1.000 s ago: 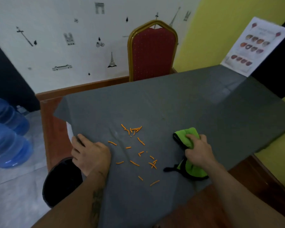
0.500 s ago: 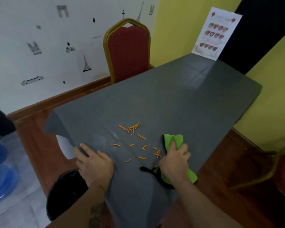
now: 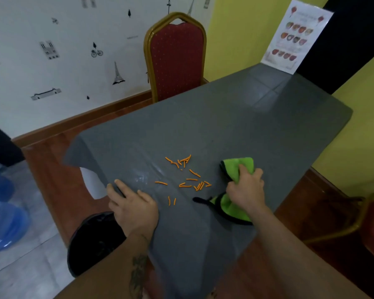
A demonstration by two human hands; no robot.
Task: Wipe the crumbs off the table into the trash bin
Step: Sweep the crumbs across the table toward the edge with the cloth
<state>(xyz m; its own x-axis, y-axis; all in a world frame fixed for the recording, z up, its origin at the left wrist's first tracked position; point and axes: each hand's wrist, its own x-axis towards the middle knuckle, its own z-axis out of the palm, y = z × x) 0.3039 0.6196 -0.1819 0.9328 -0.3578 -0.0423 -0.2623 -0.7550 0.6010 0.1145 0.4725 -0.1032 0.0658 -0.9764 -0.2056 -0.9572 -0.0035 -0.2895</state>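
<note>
The table was covered with a smooth grey cloth that hung down over the near edge in soft folds. The crumbs were thin orange sticks, short and a little bent, lying loose in a scattered group near the near left corner of the tabletop. Some lay close together, and two lay apart, nearer to the edge.

My right hand gripped a rag, with the fingers curled round its bunched middle. The rag was bright green, soft and fluffy, with a black border and a small black loop at one end. It rested on the tabletop just to the right of the crumbs.

My left hand lay on the cloth at the near left edge, with the fingers spread and almost straight, pressing it and holding nothing. The crumbs lay between my two hands, nearer to the right one.

The trash bin stood on the floor under my left forearm, below that edge. It was round and black, with a shiny lining.
</note>
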